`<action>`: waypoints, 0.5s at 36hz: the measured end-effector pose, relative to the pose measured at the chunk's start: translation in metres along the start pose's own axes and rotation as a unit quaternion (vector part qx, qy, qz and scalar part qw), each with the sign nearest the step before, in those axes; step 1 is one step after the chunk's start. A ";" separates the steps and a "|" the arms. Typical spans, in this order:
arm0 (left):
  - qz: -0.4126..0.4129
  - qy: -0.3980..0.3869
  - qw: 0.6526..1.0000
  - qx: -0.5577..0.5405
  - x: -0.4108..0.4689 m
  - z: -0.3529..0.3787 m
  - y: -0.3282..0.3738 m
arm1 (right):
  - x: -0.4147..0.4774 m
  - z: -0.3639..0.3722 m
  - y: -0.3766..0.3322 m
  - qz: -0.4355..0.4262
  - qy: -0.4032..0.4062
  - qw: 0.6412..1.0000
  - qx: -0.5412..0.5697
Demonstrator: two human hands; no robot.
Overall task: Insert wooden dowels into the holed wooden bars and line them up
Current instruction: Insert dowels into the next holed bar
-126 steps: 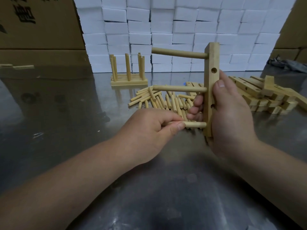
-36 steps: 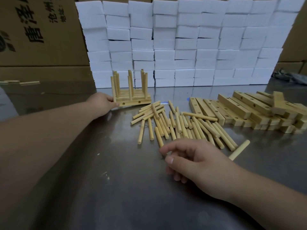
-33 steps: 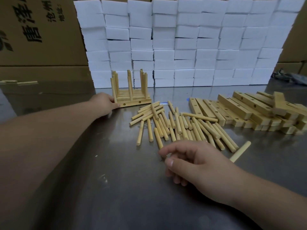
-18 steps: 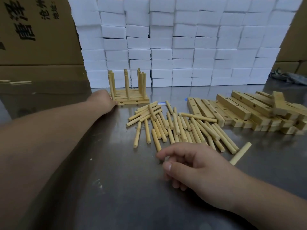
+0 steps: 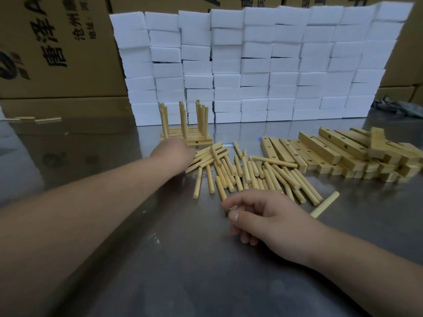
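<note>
A row of holed wooden bars with upright dowels [image 5: 185, 133] stands at the back of the steel table [image 5: 160, 271]. A loose pile of dowels [image 5: 247, 172] lies in the middle, and a heap of holed bars [image 5: 338, 152] lies to the right. My left hand [image 5: 174, 154] is blurred, just in front of the row, over the pile's far-left end; its fingers are hidden. My right hand [image 5: 270, 216] rests on the table in front of the pile, fingers loosely curled and holding nothing, index tip near one dowel's end. A single dowel [image 5: 325, 203] lies to its right.
A wall of white foam blocks [image 5: 251, 65] runs along the back. Cardboard boxes [image 5: 57, 53] stand behind it and to the left. A few wooden pieces [image 5: 34, 120] lie at the far left, and a dark cloth [image 5: 398, 106] at the far right.
The bar I held 3.5 s ago is out of my hands. My left hand has slid right from the row's left side onto the dowel pile. My right hand has barely moved.
</note>
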State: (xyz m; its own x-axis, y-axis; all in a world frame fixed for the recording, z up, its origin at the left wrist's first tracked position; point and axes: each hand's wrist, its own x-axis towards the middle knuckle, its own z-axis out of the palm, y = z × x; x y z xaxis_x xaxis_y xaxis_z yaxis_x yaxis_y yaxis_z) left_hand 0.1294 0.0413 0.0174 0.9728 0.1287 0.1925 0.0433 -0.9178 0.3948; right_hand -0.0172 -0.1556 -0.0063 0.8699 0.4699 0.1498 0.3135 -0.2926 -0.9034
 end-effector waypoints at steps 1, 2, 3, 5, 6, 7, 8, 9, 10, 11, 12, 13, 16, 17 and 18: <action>0.001 -0.013 1.000 -0.008 -0.009 0.002 0.001 | 0.000 0.001 -0.001 -0.001 0.002 1.000 -0.004; 0.001 -0.024 1.000 -0.012 -0.017 0.003 0.003 | -0.001 0.001 -0.001 -0.003 0.003 1.000 -0.007; 0.000 -0.029 1.000 -0.010 -0.024 0.006 0.004 | -0.001 0.002 -0.001 -0.006 0.005 1.000 -0.012; -0.006 -0.028 1.000 0.012 -0.031 0.010 0.006 | -0.002 0.002 -0.002 -0.009 0.010 1.000 -0.026; -0.013 -0.023 0.999 0.023 -0.032 0.011 0.007 | -0.002 0.003 -0.003 -0.010 0.014 0.999 -0.032; -0.021 -0.018 0.999 0.030 -0.032 0.012 0.008 | -0.001 0.004 -0.003 -0.010 0.019 0.999 -0.037; -0.028 -0.016 0.999 0.031 -0.032 0.013 0.008 | -0.002 0.004 -0.004 -0.010 0.023 0.999 -0.041; -0.036 -0.016 0.999 0.030 -0.032 0.013 0.009 | -0.002 0.005 -0.004 -0.010 0.025 0.999 -0.046; -0.044 -0.016 0.998 0.029 -0.030 0.014 0.009 | -0.001 0.005 -0.004 -0.011 0.026 0.998 -0.051; -0.051 -0.016 0.998 0.030 -0.029 0.013 0.010 | -0.001 0.005 -0.004 -0.011 0.026 0.998 -0.055; -0.056 -0.016 0.998 0.031 -0.029 0.011 0.011 | -0.002 0.005 -0.005 -0.011 0.026 0.998 -0.057; -0.057 -0.016 0.998 0.036 -0.028 0.010 0.011 | -0.002 0.005 -0.005 -0.010 0.026 0.998 -0.058; -0.054 -0.016 0.997 0.048 -0.026 0.008 0.014 | -0.002 0.005 -0.005 -0.007 0.027 0.998 -0.056; -0.059 -0.013 0.997 0.042 -0.026 0.007 0.016 | -0.002 0.005 -0.005 -0.007 0.027 0.998 -0.054; -0.065 -0.012 0.997 0.035 -0.026 0.007 0.017 | -0.001 0.005 -0.005 -0.007 0.026 0.998 -0.054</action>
State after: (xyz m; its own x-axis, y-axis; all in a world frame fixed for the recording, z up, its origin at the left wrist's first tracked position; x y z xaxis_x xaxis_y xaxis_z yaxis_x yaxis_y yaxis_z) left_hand 0.1068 0.0194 0.0125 0.9630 0.2404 0.1220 0.1847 -0.9179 0.3511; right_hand -0.0218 -0.1508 -0.0039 0.8830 0.4309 0.1862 0.3631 -0.3756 -0.8527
